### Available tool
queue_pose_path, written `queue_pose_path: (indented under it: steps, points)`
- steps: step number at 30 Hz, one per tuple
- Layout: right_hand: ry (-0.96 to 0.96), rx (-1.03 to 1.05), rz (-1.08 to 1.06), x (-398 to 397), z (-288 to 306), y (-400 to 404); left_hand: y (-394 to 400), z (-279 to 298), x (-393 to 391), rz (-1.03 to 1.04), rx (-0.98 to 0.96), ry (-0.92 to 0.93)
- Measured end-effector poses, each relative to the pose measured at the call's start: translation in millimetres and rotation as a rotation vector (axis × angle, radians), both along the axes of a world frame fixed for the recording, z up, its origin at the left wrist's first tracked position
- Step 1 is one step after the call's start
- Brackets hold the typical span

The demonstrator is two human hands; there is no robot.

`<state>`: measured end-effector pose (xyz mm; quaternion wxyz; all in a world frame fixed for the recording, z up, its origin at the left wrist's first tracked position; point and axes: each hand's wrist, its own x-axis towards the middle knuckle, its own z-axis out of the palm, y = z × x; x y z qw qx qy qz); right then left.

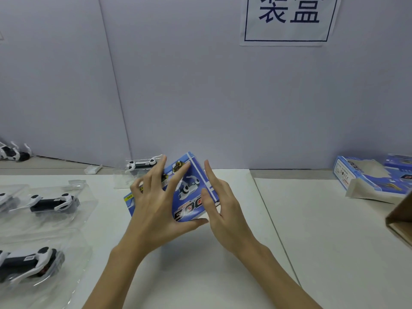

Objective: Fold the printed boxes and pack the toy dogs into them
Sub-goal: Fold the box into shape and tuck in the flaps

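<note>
A blue printed box (189, 192) with a toy dog picture is tilted above the white table, held between both hands. My left hand (156, 204) lies across its front face with fingers spread and thumb under the lower edge. My right hand (220, 204) presses flat against the box's right side. Black-and-white toy dogs in clear plastic trays lie at the left: one (53, 202) at mid-left, one (29, 264) at the lower left, and one (142, 165) just behind the box.
More flat printed boxes (374, 177) are piled at the far right. A brown cardboard carton corner (401, 219) juts in at the right edge. Another toy dog (13, 152) sits at the far left by the grey wall. A paper sign (287, 18) hangs on the wall.
</note>
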<state>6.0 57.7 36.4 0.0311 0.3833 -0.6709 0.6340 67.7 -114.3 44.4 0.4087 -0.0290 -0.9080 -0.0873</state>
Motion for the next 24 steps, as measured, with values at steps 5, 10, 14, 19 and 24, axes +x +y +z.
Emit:
queue_pose_path:
  steps: [5,10,14,19,24]
  points:
    - [0.002,0.014,-0.022,-4.2,-4.3,0.2,6.3,-5.0,-2.7,0.041,0.064,0.042]
    - [0.036,-0.018,0.018,-0.9,-5.2,2.2,5.4,-9.1,-1.0,0.030,0.063,0.067]
    - [0.022,-0.017,0.011,-0.1,-3.5,3.5,4.2,-7.1,-1.2,-0.022,0.085,0.066]
    - [-0.003,-0.064,0.015,-5.1,-7.2,5.2,2.2,-7.6,-3.5,-0.056,0.069,0.065]
    - [-0.091,-0.052,-0.049,-8.1,-6.9,1.9,-1.2,-3.8,-9.0,-0.073,0.033,0.020]
